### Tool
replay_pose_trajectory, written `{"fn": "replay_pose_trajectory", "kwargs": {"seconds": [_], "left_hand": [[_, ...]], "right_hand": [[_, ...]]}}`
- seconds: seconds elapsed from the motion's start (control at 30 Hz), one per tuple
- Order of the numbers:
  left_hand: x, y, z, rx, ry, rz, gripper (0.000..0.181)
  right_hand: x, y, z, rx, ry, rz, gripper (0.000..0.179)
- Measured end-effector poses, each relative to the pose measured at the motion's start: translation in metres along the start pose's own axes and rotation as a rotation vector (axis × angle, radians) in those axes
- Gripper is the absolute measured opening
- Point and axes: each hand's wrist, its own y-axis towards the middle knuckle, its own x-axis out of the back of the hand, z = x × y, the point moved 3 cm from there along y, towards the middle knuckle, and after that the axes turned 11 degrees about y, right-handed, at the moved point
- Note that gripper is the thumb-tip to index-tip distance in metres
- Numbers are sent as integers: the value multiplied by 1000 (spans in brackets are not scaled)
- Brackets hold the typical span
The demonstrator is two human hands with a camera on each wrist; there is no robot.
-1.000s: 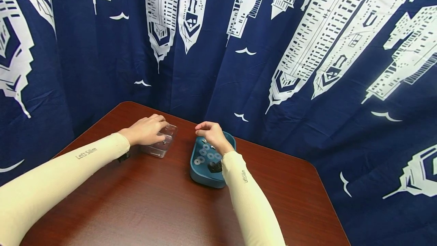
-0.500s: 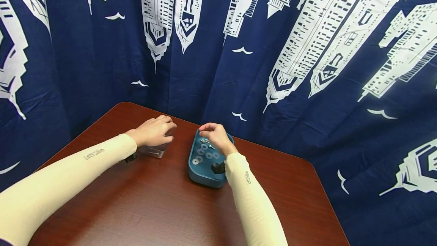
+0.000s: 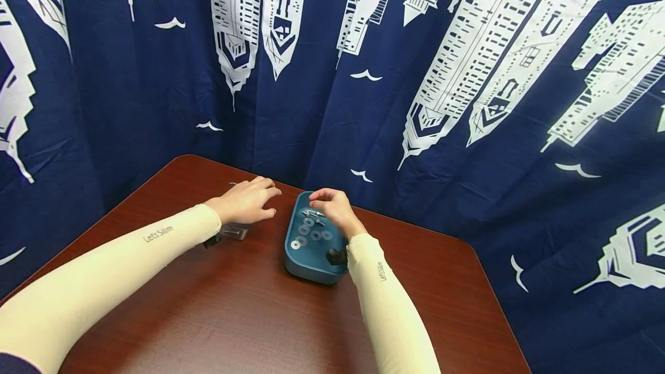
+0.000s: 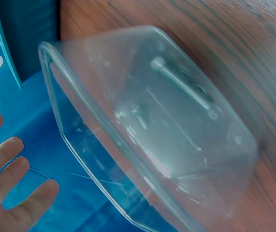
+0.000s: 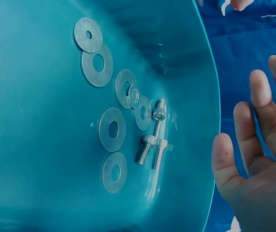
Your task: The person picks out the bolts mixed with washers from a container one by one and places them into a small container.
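- Washers [image 5: 112, 129] are lying flat in the blue tray [image 3: 309, 273], several overlapping; bolts [image 5: 148, 145] are resting in a small heap beside them, near the tray's wall.
- Left hand [image 3: 248, 201] is hovering over the clear box [image 3: 235, 231], fingers spread wide, holding nothing that is showing.
- Right hand [image 3: 332, 208] is hanging over the tray, its outer fingers loosely extended; thumb and forefinger are coming out too hidden for me to tell whether anything small is sitting between them.
- Washers are looking like thin metal: light, stiff, smooth, probably slippery and awkward to lift flat. Pinching across the outer rim, or tipping up one edge where they are overlapping, is seeming best.
- Bolts are looking stiff and heavier for their size, likely to roll; the thicker head is offering the surest hold, by thumb and forefinger.
- Clear box is standing on the worktop [image 3: 249, 305], looking like light, fairly rigid plastic, perhaps prone to cracking; its opposite walls below the rim are giving the safest grip.
- A long bolt [image 4: 183, 87] is showing through the box wall, apparently lying inside, though blur is softening the detail.
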Motion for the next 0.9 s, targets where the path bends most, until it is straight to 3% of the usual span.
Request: {"fn": "replay_pose_trajectory", "kwargs": {"seconds": [0.17,0.4,0.9], "left_hand": [[-1,8,-9,-10,-4,6,53],[-3,14,-19,-13,-17,27,54],[-14,28,-36,-48,-7,59,57]], "right_hand": [[4,-2,-2,-6,17,-9,10],[9,-7,-1,-26,14,-10,17],[16,-7,-24,-65,54,-60,22]]}}
